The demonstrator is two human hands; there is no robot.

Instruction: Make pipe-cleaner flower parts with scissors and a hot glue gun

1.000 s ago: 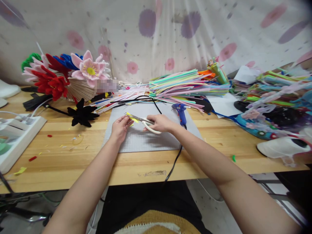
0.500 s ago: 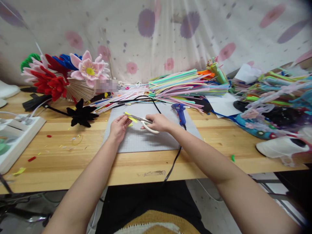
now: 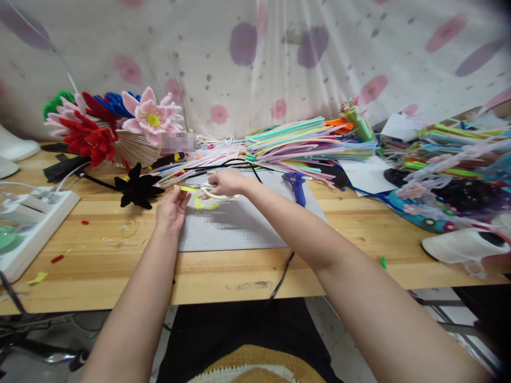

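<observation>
My right hand (image 3: 228, 183) grips a pair of scissors with white handles (image 3: 217, 194), the blades pointing left above the grey cutting mat (image 3: 239, 234). My left hand (image 3: 172, 207) pinches a thin yellow strip (image 3: 187, 189) at the mat's left edge, close to the scissor tips. Whether the blades touch the strip I cannot make out. Several cut yellow pieces (image 3: 198, 203) lie on the mat below the scissors.
A blue glue gun (image 3: 295, 187) rests at the mat's right. Behind are bundled pipe cleaners (image 3: 295, 139) and fuzzy flowers (image 3: 151, 118). A black flower (image 3: 139, 189) lies left, beyond a white power strip (image 3: 43, 229). A white bottle-like object (image 3: 459, 244) stands right.
Both hands have moved left, the right hand also slightly up, carrying the scissors and yellow strip with them. More yellow pieces on the mat have come into sight.
</observation>
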